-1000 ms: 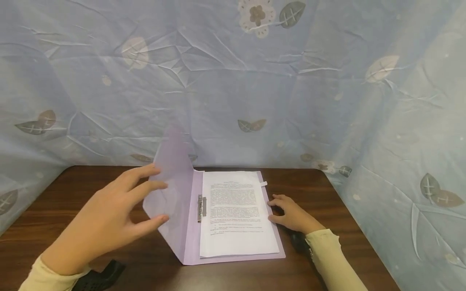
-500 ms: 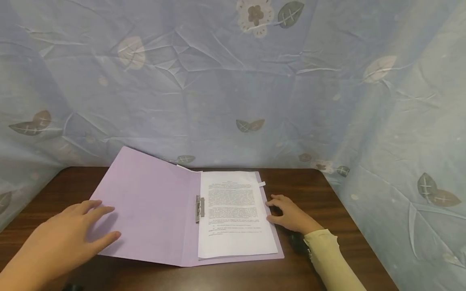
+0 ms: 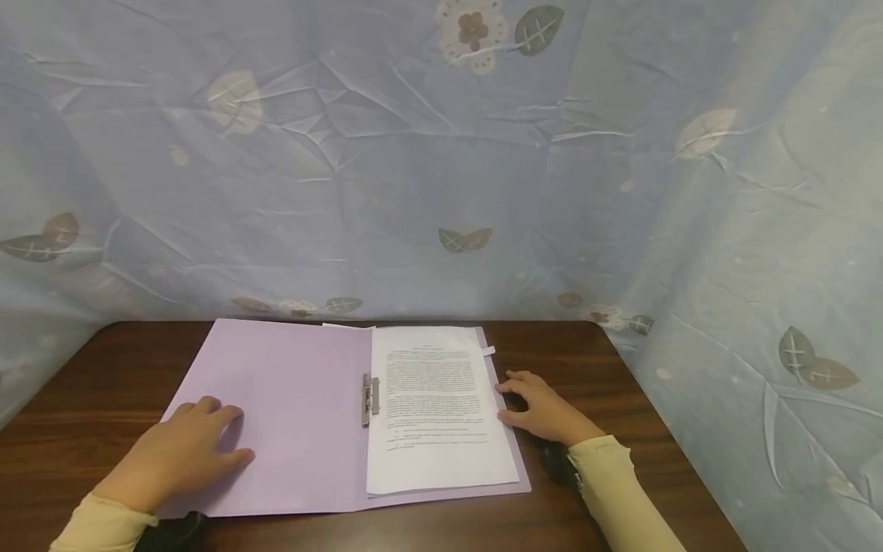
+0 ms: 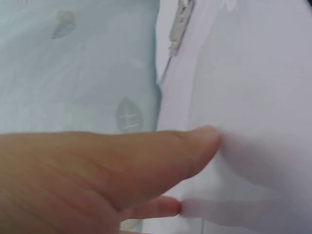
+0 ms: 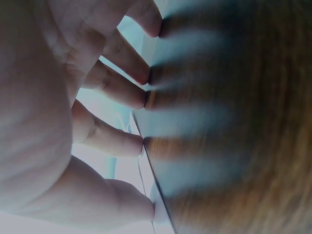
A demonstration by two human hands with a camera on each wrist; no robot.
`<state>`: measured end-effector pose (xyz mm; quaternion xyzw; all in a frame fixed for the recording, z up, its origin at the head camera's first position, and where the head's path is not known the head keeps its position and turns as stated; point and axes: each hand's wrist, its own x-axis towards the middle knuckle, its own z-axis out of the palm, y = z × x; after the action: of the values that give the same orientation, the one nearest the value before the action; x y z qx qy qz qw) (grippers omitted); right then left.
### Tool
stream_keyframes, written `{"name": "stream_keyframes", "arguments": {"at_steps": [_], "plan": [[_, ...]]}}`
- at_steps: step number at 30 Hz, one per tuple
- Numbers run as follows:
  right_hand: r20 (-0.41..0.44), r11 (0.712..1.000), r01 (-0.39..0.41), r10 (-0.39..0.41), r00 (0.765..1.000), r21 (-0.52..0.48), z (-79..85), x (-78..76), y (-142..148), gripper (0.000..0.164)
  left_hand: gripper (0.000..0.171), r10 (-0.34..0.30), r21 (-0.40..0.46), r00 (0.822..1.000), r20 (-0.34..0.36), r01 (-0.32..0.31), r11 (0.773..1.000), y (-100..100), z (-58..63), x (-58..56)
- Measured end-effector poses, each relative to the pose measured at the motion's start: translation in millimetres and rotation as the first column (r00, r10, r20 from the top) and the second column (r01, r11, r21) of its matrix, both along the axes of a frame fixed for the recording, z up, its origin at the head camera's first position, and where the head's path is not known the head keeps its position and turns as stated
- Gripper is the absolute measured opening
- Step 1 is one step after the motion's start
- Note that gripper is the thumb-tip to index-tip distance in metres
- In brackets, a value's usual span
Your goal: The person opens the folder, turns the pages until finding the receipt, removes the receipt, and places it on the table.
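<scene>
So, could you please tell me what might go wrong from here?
The metal clip sits at the left edge of the papers, but I can't tell whether it grips them; if not, they might slide when the folder is tilted.
The left hand rests on the left cover, which might spring up if released.
The right hand touches the folder's right edge, so a nudge could shift the folder.

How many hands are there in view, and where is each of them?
2. The left hand rests on the left cover of the open purple folder; the right hand is at its right edge, beside the papers.
</scene>
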<state>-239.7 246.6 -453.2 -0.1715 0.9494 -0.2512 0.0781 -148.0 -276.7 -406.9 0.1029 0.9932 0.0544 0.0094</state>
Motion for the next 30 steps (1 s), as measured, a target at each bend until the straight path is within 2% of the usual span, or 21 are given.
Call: {"name": "stream_keyframes", "arguments": {"at_steps": [8,14,17,22,26,30], "plan": [[-0.004,1.000,0.009,-0.009,1.000,0.006,1.1,0.5,-1.5,0.052,0.062,0.008,0.044,1.000,-0.001,-0.008,0.999,32.1,-7.4,-30.1],[-0.005,1.000,0.007,-0.007,1.000,0.011,1.4,0.8,-1.8,0.052,0.063,-0.008,0.064,1.000,0.024,0.007,0.998,56.7,-13.8,-46.4],[-0.007,1.000,0.004,-0.004,1.000,0.012,0.8,-0.1,-1.6,0.052,0.059,-0.032,0.073,0.999,0.008,0.031,0.997,67.1,-15.9,-52.0],[-0.009,1.000,0.002,-0.002,1.000,0.009,0.2,-1.7,-0.6,0.053,0.049,-0.102,0.123,0.994,-0.040,0.106,0.987,79.7,-18.6,-61.1],[-0.011,1.000,-0.006,0.006,1.000,0.008,-0.2,-1.6,-0.2,0.053,0.056,-0.131,0.193,0.991,-0.018,0.132,0.972,91.4,-19.9,-65.9],[-0.013,1.000,-0.006,0.006,1.000,0.012,-1.5,-1.8,-0.1,0.052,0.076,-0.136,0.235,0.990,0.030,0.125,0.964,105.2,-21.8,-67.9]]}}
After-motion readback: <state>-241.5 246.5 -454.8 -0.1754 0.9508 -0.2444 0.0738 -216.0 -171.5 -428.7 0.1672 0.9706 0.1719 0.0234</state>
